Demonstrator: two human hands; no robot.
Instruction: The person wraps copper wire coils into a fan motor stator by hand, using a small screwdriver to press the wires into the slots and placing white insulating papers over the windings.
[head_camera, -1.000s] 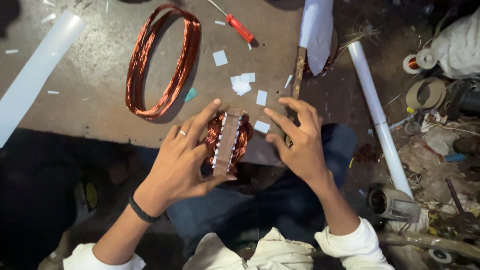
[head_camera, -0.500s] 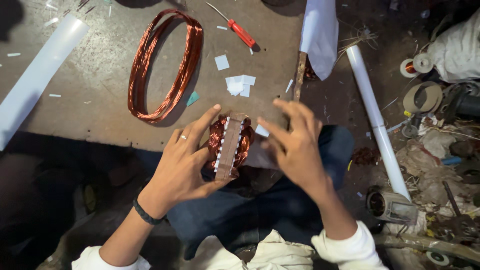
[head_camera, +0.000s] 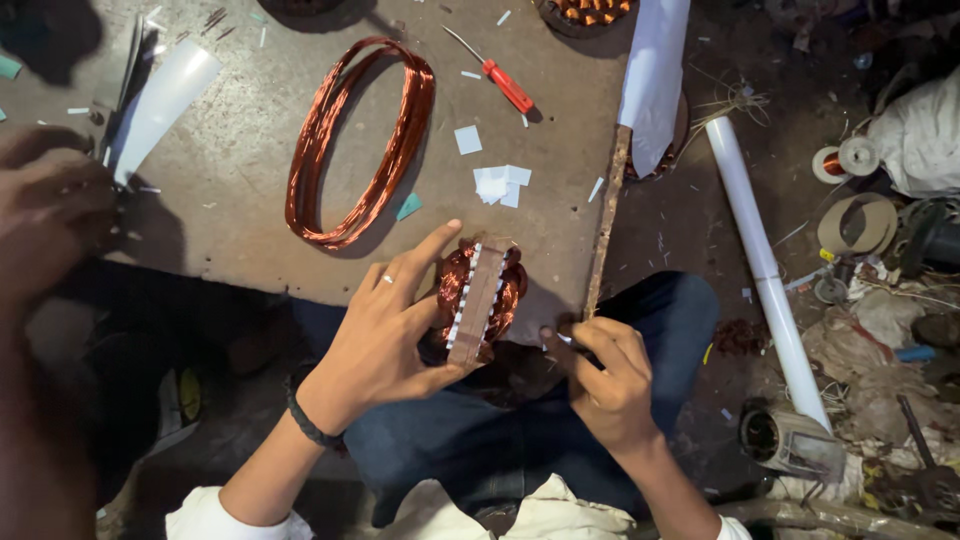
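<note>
My left hand (head_camera: 388, 330) grips a small motor stator core (head_camera: 479, 296) wound with copper wire, holding it on edge at the near rim of the worn grey board (head_camera: 250, 250). White paper slips line its slots. My right hand (head_camera: 606, 378) is pulled back to the right of the core, fingers pinched on a small thin pale piece. A large loose copper wire coil (head_camera: 358, 140) lies on the board beyond my left hand. Small white paper squares (head_camera: 498, 184) lie behind the core.
A red-handled screwdriver (head_camera: 506, 84) lies at the board's far side. A white sheet roll (head_camera: 654, 70) and white tube (head_camera: 765, 270) lie to the right, a rolled sheet (head_camera: 160, 105) at the left. Another person's hand (head_camera: 50, 215) is at the left edge. Clutter fills the right floor.
My right hand has come off the core and drawn back toward my lap, pinching a small piece. Another person's hand has entered at the left. The view has shifted.
</note>
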